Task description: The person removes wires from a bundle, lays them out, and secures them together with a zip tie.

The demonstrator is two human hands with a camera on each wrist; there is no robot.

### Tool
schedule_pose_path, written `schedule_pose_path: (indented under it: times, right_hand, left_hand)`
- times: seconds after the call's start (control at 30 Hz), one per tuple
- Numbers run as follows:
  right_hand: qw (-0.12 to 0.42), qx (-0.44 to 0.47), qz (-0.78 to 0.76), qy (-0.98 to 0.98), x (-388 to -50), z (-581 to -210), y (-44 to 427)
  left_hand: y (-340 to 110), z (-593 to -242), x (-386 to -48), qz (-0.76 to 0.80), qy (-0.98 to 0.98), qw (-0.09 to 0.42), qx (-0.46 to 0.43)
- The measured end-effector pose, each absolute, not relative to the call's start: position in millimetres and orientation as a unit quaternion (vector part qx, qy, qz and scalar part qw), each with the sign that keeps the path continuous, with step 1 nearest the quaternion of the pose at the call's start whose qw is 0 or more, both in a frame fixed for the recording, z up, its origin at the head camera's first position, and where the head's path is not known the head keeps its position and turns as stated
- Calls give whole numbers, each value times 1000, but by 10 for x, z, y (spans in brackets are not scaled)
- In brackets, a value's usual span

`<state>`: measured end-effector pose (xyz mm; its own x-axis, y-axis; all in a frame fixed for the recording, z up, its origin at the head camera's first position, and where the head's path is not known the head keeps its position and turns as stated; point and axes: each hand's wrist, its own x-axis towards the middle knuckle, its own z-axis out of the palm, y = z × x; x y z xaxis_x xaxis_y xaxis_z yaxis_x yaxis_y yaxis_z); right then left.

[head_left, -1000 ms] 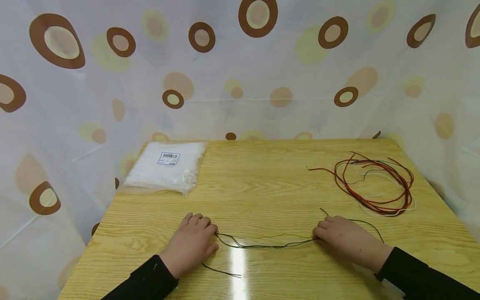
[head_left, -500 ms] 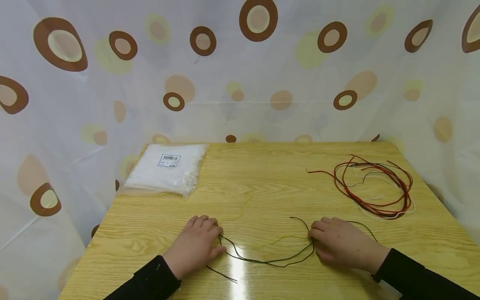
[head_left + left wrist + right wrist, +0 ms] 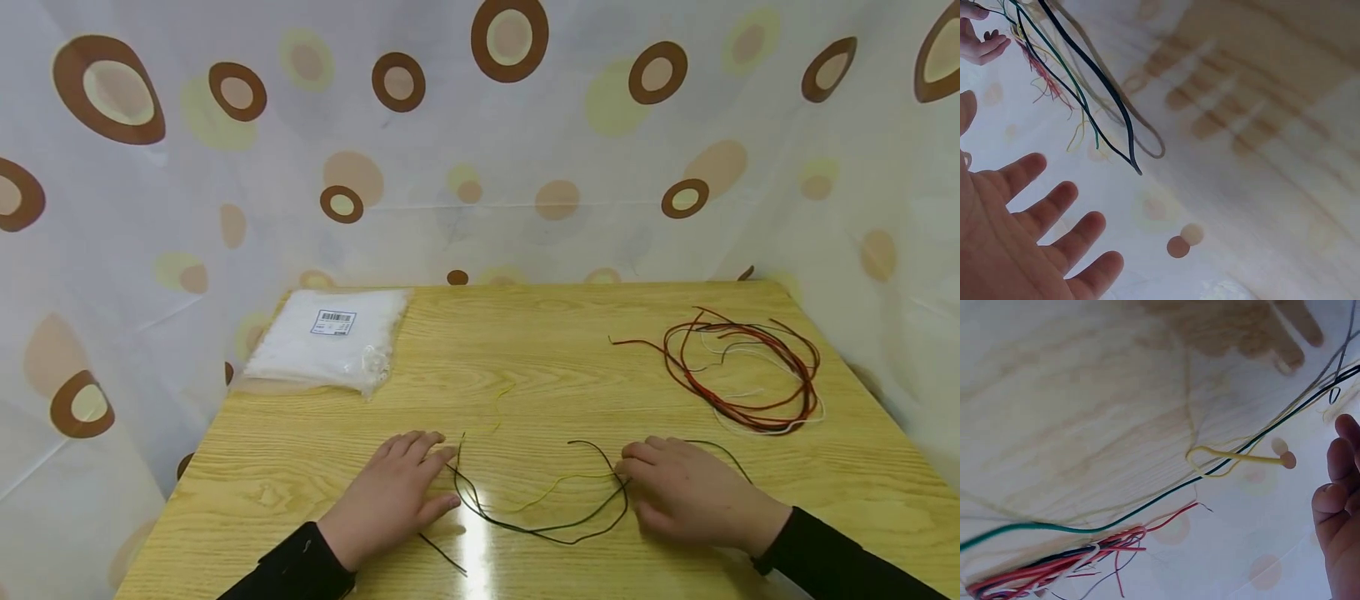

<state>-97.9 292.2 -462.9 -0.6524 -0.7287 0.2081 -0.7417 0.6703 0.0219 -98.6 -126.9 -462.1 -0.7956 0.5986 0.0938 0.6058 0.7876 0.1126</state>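
Observation:
Dark green and black wires (image 3: 532,531) curve slackly across the table between the two hands, with a thin yellow wire (image 3: 558,480) among them. My left hand (image 3: 390,496) is palm down beside their left ends; in the left wrist view the fingers of the left hand (image 3: 1041,231) are spread and hold nothing. My right hand (image 3: 693,492) rests over the wires' right part, fingertips beside the place where they cross. In the right wrist view the right hand (image 3: 1341,506) has loosely bent fingers, and the green wire (image 3: 1166,497) runs past without being gripped.
A clear plastic bag of white material (image 3: 326,342) with a label lies at the table's back left. Coiled red, black and white wires (image 3: 802,392) lie at the right. A short yellow wire piece (image 3: 498,408) lies mid-table. Patterned curtain (image 3: 510,150) stands behind the table (image 3: 517,333).
The wires between the hands have gone from nearly straight to slack and spread apart. My left hand has let go of them, its fingers opening; the right hand has shifted slightly left and loosened.

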Motion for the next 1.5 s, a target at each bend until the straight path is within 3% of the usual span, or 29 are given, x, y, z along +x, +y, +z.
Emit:
schedule_pose_path:
  times: [0.23,0.47,0.7,0.87,1.2,1.5]
  right_hand:
    - [110,315,64,-940,-1041,-4550,3119]
    - [25,137,87,-986,-1279,-4459,3621]
    - [-29,102,64,-992,-1505,-4484,4193]
    - [-59,104,67,-990,-1507,-4565,4343]
    - [-5,158,36,-987,-1495,-4663,4322]
    - [76,151,25,-985,-1532,-4586,4317]
  left_hand:
    - [-1338,-4621,-932,-78,-946,65,-309]
    - [-1392,-4601,-901,-90,-946,65,-305]
    - [-1400,-4586,-885,-89,-945,72,-308]
    - [-1408,-4561,-877,-89,-946,74,-303]
    - [-1430,-4567,-860,-95,-946,72,-301]
    - [-1449,-4572,-846,-97,-947,71,-300]
